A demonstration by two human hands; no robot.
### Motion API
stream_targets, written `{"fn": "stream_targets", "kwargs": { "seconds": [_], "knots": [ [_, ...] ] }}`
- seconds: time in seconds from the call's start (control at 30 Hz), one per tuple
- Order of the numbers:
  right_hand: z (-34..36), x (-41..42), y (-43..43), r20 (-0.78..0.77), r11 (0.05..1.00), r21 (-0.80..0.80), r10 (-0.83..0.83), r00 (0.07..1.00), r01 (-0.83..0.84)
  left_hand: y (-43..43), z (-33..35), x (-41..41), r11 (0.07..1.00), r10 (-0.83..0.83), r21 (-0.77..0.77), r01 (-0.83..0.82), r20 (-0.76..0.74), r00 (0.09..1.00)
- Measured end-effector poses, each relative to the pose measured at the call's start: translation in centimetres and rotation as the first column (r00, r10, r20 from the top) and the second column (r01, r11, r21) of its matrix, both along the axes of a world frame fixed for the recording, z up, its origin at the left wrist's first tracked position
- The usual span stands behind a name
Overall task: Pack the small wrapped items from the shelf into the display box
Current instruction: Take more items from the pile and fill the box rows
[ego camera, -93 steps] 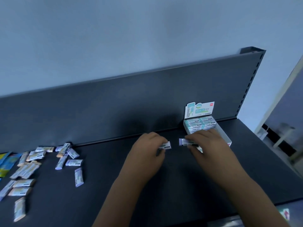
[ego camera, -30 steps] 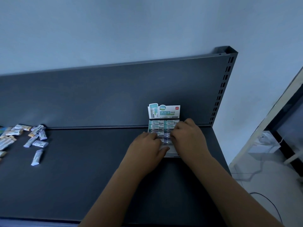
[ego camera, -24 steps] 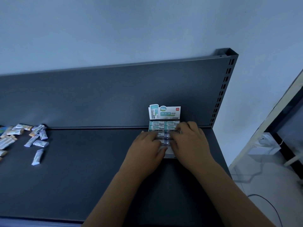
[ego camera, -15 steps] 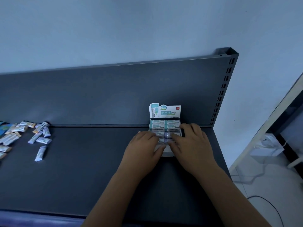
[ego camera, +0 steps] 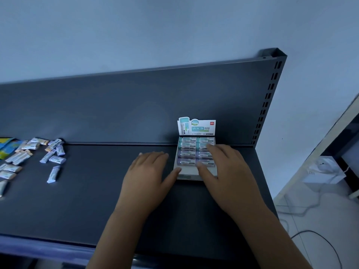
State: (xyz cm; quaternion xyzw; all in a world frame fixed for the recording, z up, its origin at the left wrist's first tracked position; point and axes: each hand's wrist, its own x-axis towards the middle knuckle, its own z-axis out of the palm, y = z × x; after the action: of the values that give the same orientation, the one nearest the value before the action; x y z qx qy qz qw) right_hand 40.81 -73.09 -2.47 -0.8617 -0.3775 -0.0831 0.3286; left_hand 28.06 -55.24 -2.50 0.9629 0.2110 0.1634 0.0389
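A white display box point(ego camera: 189, 177) with an upright printed flap point(ego camera: 196, 126) stands against the back panel of the dark shelf point(ego camera: 97, 191). Two columns of small wrapped items point(ego camera: 186, 151) fill it, green ones at the back and purple ones in front. My left hand point(ego camera: 149, 172) lies flat on the shelf just left of the box, thumb touching its front left corner, holding nothing. My right hand point(ego camera: 225, 167) rests over the box's right column, fingers spread on the packed items, thumb at the front. Loose wrapped items point(ego camera: 52, 160) lie scattered at the far left.
The shelf's slotted upright point(ego camera: 270, 90) ends it on the right, just beyond the box. Past it is a tiled floor with a white bag point(ego camera: 324, 169) and a cable point(ego camera: 318, 241). Yellow-blue packets point(ego camera: 5, 147) lie at the left edge.
Both hands carried one item each to the box and set them in. The left hand has since slid out of the box onto the shelf; the right stays on the items.
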Motion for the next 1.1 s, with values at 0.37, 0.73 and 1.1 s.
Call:
{"fn": "stream_targets", "kwargs": {
  "seconds": [0.37, 0.73, 1.1],
  "knots": [
    [2.3, -8.3, 8.5, -0.028, 0.996, -0.07, 0.049, 0.998, -0.051, 9.4, -0.1, -8.6, 0.997, 0.068, -0.038, -0.068, -0.001, 0.998],
    [1.9, -20.9, 24.1, -0.113, 0.997, -0.07, 0.027, 0.993, -0.036, 25.6, 0.2, -19.4, 0.996, 0.022, -0.09, -0.02, 0.028, 0.999],
    [1.2, -23.9, 32.1, -0.121, 0.987, -0.101, 0.114, 0.986, -0.127, 31.8, 0.0, -23.1, 0.985, 0.069, -0.158, -0.068, -0.005, 0.998]
  ]
}}
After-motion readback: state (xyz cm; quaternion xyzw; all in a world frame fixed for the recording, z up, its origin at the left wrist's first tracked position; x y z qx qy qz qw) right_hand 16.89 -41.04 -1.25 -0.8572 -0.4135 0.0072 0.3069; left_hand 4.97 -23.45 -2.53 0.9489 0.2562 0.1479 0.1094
